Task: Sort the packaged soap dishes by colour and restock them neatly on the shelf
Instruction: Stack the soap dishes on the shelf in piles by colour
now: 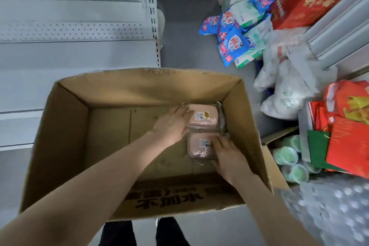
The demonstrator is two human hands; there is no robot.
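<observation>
Pink far dish (203, 116) and near dish (199, 144) touch, in box (65, 126) right corner; left hand (171, 124) fingers lie straight on far dish, right hand (229, 158) fingers clasp near dish.

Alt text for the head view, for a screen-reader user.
Both hands reach into an open cardboard box: the left hand touches the far pink soap dish, the right hand grips the near pink soap dish. White shelving stands left, blue bags right.
</observation>
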